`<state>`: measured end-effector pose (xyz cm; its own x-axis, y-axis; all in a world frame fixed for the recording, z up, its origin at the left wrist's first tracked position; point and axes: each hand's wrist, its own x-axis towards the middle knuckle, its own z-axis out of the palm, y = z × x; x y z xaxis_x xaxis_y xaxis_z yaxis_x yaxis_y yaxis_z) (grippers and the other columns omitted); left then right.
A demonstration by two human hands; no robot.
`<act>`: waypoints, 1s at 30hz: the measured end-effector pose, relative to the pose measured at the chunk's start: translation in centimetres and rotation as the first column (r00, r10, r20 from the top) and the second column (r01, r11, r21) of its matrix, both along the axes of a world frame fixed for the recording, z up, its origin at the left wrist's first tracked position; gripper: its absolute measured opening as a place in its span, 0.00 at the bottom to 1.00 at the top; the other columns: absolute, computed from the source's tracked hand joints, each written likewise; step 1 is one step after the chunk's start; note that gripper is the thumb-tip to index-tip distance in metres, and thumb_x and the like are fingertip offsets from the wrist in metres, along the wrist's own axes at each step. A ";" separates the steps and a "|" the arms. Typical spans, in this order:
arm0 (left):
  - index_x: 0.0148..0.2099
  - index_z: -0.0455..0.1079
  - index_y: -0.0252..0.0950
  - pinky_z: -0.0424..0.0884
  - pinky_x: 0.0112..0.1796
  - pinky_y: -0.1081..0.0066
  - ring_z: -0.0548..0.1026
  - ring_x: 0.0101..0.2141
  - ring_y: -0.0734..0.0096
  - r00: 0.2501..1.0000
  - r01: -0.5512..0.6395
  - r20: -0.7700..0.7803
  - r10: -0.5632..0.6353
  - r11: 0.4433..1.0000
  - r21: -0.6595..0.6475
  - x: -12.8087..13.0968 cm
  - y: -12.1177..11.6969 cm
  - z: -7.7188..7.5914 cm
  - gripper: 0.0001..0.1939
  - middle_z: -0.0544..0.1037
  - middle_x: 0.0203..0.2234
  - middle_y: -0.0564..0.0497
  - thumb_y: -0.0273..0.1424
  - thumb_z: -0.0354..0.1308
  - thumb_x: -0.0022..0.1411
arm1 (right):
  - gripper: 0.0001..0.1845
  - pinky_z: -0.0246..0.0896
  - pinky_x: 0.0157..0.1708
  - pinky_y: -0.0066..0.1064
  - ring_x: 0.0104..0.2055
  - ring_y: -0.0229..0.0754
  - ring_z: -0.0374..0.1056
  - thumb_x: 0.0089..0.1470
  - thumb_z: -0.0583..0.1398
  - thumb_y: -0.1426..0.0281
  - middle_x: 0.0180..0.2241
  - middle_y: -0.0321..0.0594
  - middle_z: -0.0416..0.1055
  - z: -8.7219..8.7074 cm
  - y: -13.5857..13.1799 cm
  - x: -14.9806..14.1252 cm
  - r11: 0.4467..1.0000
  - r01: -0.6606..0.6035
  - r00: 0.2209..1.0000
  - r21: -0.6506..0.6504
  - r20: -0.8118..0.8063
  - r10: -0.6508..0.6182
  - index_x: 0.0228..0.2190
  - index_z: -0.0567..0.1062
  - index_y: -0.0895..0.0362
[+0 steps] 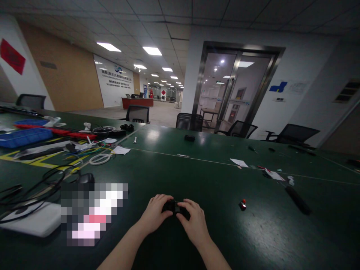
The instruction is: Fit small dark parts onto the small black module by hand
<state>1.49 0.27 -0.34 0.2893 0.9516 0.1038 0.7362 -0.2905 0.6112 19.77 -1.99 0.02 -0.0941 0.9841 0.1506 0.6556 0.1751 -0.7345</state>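
Low in the head view, my left hand and my right hand meet over the green table. Between them is a small black object with a greyish patch at its middle, its kind too small and covered to make out. The left thumb and fingers pinch its left end. On its right end the right thumb and fingers are closed in the same way. My fingers hide much of it. A small red and dark piece lies on the table to the right of my right hand.
To the left are a blurred-out patch, a white box under black cables, a coiled white cable and a blue tray. A black block sits farther back. A long black object lies at right. Chairs line the far edge.
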 end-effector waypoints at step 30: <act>0.52 0.65 0.42 0.59 0.51 0.62 0.66 0.50 0.61 0.999 0.013 0.031 -0.013 1.000 0.012 -0.2 0.0 -0.1 0.21 0.71 0.48 0.50 0.29 0.56 0.54 | 0.12 0.55 0.50 0.43 0.51 0.46 0.61 0.52 0.57 0.65 0.44 0.37 0.71 1.4 0.0 1.7 0.991 0.018 0.995 0.135 -0.104 -0.004 0.40 0.75 0.48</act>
<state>1.24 0.29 -0.41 0.2979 0.9465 0.1242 0.7131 -0.3071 0.6302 21.48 -1.96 1.38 -0.0600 0.9549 0.2907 0.5800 0.2704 -0.7685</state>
